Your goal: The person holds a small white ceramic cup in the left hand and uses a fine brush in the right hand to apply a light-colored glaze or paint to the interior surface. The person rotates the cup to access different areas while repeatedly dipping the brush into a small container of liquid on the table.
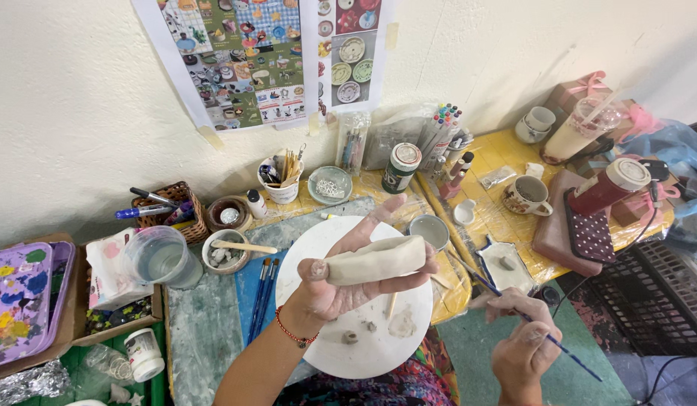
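Step in hand, as judged: surface work on a clay piece held above the white round board point(318, 248) on the counter point(206, 331). The left hand point(341, 289) has its fingers point(378, 218) wrapped closed around the grey clay slab point(375, 261), lifting it over the board's upper half. Right of the board, the right hand point(523, 342) pinches a thin blue brush point(548, 338), tip toward the clay; next move likely calls for steadying the slab and guiding the tip lightly.
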